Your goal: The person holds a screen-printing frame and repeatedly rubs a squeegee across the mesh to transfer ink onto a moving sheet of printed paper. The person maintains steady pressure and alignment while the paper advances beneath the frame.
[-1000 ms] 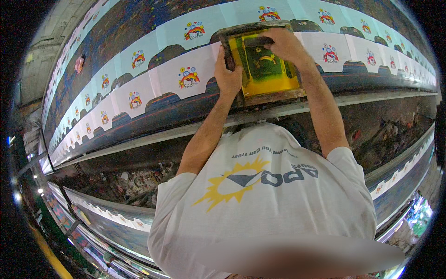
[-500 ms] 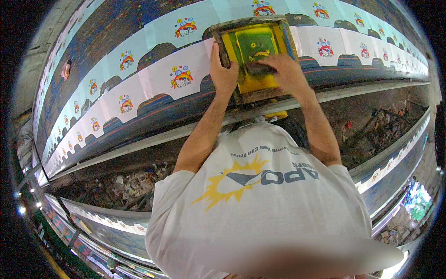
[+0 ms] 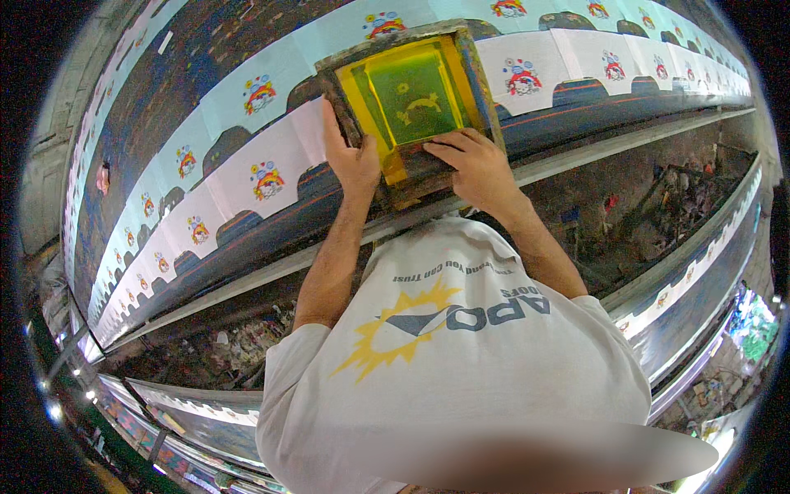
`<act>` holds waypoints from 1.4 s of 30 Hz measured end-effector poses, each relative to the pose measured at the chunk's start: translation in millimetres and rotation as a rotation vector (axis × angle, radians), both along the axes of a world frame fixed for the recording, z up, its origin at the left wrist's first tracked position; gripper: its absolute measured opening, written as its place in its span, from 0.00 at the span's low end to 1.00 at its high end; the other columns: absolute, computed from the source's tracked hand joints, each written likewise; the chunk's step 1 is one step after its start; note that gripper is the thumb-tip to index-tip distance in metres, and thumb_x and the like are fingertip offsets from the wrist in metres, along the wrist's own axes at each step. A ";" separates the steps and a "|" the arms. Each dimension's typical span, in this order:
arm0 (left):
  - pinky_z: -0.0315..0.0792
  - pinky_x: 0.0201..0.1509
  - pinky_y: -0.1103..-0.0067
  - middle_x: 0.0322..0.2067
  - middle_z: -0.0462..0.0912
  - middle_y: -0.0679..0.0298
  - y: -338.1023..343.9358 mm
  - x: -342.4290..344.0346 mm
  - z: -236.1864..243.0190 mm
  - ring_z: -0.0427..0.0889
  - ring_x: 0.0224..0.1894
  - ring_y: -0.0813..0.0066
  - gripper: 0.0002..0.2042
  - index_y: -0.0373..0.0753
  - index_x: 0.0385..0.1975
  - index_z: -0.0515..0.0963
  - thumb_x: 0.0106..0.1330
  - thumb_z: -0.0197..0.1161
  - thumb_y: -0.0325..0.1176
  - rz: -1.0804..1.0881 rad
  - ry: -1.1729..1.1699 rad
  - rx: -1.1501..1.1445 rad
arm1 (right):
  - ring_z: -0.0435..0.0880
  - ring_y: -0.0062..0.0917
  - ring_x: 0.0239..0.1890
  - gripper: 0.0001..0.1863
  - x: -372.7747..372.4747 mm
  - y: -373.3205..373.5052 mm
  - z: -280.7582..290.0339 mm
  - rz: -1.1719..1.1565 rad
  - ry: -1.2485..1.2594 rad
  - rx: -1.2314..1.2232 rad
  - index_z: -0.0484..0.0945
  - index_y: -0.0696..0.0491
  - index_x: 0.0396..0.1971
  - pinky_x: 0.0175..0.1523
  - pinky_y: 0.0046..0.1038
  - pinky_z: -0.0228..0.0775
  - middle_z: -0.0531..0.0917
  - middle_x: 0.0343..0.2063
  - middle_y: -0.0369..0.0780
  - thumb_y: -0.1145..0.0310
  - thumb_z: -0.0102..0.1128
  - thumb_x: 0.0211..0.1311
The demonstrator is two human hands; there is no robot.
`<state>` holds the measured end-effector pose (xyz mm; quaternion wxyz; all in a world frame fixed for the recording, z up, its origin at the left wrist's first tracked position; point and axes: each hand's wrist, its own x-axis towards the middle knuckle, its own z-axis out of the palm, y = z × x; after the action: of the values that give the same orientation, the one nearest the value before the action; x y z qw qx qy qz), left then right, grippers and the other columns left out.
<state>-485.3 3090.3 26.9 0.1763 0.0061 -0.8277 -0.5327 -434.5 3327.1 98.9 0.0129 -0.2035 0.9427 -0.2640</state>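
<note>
A screen-printing frame (image 3: 486, 90) with a yellow-green mesh (image 3: 415, 99) lies over the near row of white printed pieces. My left hand (image 3: 355, 165) is closed on its left side, thumb on top near the lower corner. My right hand (image 3: 481, 173) is at the near end of the mesh, fingers bent over a dark squeegee (image 3: 417, 165), which my fingers partly hide. A small rainbow-and-flower stencil pattern (image 3: 420, 104) shows in the mesh. White pieces with a colourful cartoon print (image 3: 267, 179) lie to the left, and another white piece (image 3: 523, 76) to the right.
A row of pale blue printed pieces (image 3: 222, 103) runs beyond the white ones on the long dark table. Its metal edge rail (image 3: 592, 152) passes close to my body. Below it is a trough of scraps (image 3: 239, 350). Further printing tables stand behind me.
My right hand has drawn the squeegee down the mesh toward my body, uncovering more of the stencil. My left hand keeps its grip. The whole view has shifted, with frame and table appearing further left.
</note>
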 end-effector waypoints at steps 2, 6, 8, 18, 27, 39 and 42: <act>0.61 0.81 0.67 0.78 0.66 0.44 37.6 -10.9 2.1 0.69 0.78 0.54 0.45 0.29 0.82 0.56 0.60 0.62 0.18 -0.042 -0.016 0.053 | 0.84 0.43 0.59 0.31 -4.9 35.2 1.4 -0.010 0.022 0.007 0.87 0.47 0.59 0.67 0.41 0.78 0.87 0.55 0.39 0.76 0.68 0.49; 0.58 0.83 0.66 0.80 0.63 0.43 121.3 -27.0 2.7 0.65 0.81 0.53 0.44 0.31 0.83 0.55 0.62 0.62 0.19 -0.046 -0.088 0.065 | 0.84 0.42 0.59 0.32 -12.9 114.6 -1.1 -0.040 0.081 0.024 0.86 0.47 0.59 0.67 0.43 0.78 0.87 0.58 0.39 0.77 0.68 0.48; 0.58 0.83 0.66 0.81 0.62 0.44 157.5 -33.1 2.2 0.64 0.81 0.52 0.44 0.31 0.82 0.55 0.63 0.62 0.19 -0.028 -0.040 -0.048 | 0.84 0.42 0.59 0.32 -17.0 149.9 -3.4 -0.052 0.117 0.048 0.86 0.47 0.59 0.67 0.42 0.78 0.87 0.57 0.39 0.77 0.68 0.48; 0.61 0.82 0.68 0.78 0.67 0.47 217.3 -38.6 4.3 0.69 0.78 0.56 0.46 0.31 0.81 0.58 0.58 0.67 0.19 0.009 -0.225 0.061 | 0.83 0.41 0.59 0.33 -26.6 211.0 -4.9 0.007 0.071 -0.008 0.86 0.48 0.58 0.66 0.40 0.78 0.86 0.55 0.38 0.78 0.73 0.46; 0.61 0.81 0.70 0.77 0.69 0.47 207.7 -45.1 -8.0 0.69 0.78 0.59 0.44 0.28 0.81 0.59 0.59 0.66 0.19 -0.006 -0.235 0.150 | 0.84 0.38 0.59 0.31 -34.1 212.4 1.0 -0.006 -0.025 -0.035 0.87 0.48 0.58 0.65 0.37 0.78 0.86 0.55 0.37 0.79 0.72 0.48; 0.68 0.78 0.67 0.74 0.73 0.44 207.0 -43.1 -29.4 0.75 0.74 0.51 0.45 0.32 0.80 0.63 0.58 0.72 0.24 0.054 -0.110 -0.123 | 0.84 0.40 0.60 0.31 -56.0 203.2 -10.9 -0.012 0.068 0.023 0.87 0.46 0.57 0.65 0.40 0.79 0.87 0.54 0.38 0.82 0.66 0.50; 0.69 0.76 0.66 0.72 0.75 0.44 206.9 -41.8 -32.3 0.76 0.72 0.50 0.45 0.32 0.80 0.62 0.58 0.70 0.22 0.050 -0.108 -0.094 | 0.84 0.43 0.59 0.30 -104.3 196.3 -19.7 -0.011 0.150 0.003 0.87 0.47 0.58 0.65 0.43 0.78 0.88 0.53 0.41 0.81 0.66 0.51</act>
<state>-527.1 3297.2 -5.4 0.1448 0.0473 -0.8597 -0.4875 -538.8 3523.5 79.2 -0.0590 -0.2175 0.9425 -0.2467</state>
